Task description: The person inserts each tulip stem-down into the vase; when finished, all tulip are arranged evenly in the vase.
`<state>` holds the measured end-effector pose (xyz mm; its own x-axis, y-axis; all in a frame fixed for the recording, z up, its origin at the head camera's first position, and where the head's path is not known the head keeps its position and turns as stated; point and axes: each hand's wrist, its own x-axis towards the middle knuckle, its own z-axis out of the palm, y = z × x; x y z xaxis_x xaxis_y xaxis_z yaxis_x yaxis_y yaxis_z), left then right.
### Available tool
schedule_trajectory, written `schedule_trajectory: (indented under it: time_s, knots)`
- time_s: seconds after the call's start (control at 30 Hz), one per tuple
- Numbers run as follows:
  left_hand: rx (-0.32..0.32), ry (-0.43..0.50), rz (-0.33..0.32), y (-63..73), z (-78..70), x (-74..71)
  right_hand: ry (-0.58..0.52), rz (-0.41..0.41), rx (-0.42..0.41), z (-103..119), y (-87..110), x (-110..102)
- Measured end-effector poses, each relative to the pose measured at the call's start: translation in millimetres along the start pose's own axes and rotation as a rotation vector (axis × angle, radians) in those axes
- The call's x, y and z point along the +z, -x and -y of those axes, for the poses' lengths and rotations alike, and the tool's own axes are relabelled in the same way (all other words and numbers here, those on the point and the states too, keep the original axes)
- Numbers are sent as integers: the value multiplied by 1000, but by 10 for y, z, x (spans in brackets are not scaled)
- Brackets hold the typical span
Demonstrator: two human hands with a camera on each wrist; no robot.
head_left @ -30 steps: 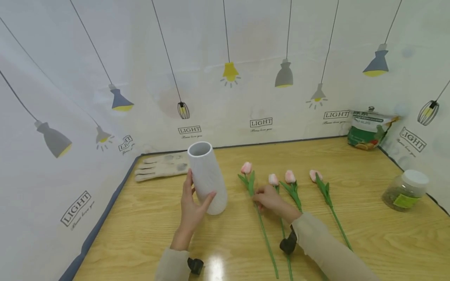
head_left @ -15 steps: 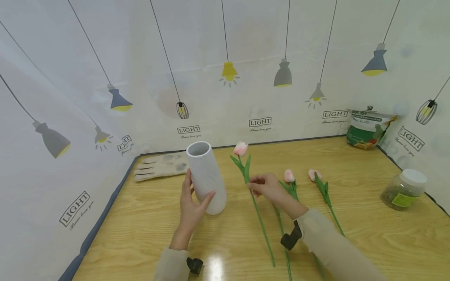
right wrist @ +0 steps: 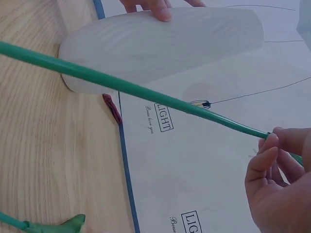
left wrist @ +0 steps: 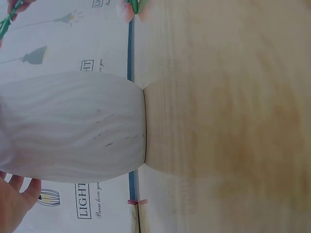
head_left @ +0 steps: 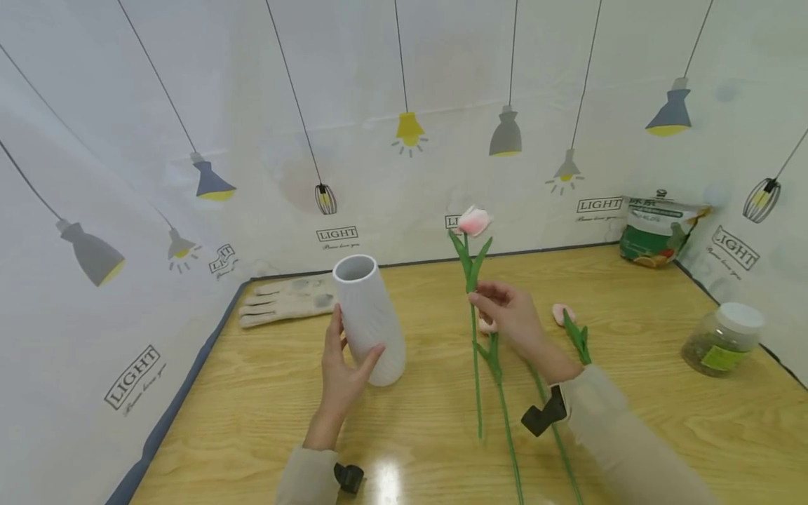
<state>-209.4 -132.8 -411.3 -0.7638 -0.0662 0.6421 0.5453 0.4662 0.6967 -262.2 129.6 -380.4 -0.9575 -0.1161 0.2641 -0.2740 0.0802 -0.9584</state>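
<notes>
A white ribbed vase (head_left: 375, 322) stands upright on the wooden table (head_left: 252, 414). My left hand (head_left: 344, 375) grips its side, fingers behind and thumb across the front; the left wrist view shows the vase's base (left wrist: 131, 126) on the tabletop. To the right, my right hand (head_left: 514, 319) pinches the green stem of a pink artificial tulip (head_left: 475, 223) just below its leaves. The tulip is raised and nearly upright, its stem (right wrist: 146, 92) crossing before the vase in the right wrist view. Beneath that hand lies another tulip (head_left: 495, 358), its bloom partly hidden.
Another stem (head_left: 562, 449) runs under the right forearm, its bloom hidden. A further tulip (head_left: 576, 337) lies right of it. A pale glove (head_left: 287, 301) rests behind the vase at left. A lidded jar (head_left: 722, 344) and a green-white bag (head_left: 656, 235) stand at right.
My right hand has lifted the tulip off the table, first slightly left, then up and right, turning it more upright. The left hand keeps its hold on the vase.
</notes>
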Motion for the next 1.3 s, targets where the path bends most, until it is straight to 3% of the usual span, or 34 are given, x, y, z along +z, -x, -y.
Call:
schedule_trajectory:
  time_s: [0.13,0.47,0.87,1.3]
  knots:
    - [1,-1,-4,-1,0,-2,11,-42,-24,46,-16,-37]
    - [-15,0,2,-2,36,-4,-38,-44,-32,230,-99,-18]
    - [-48,-8,10,9,27,-12,-9,-59,-173,431,-266,21]
    - [-38,-2,38,-1,22,-37,-29,-41,-189,587,-324,91]
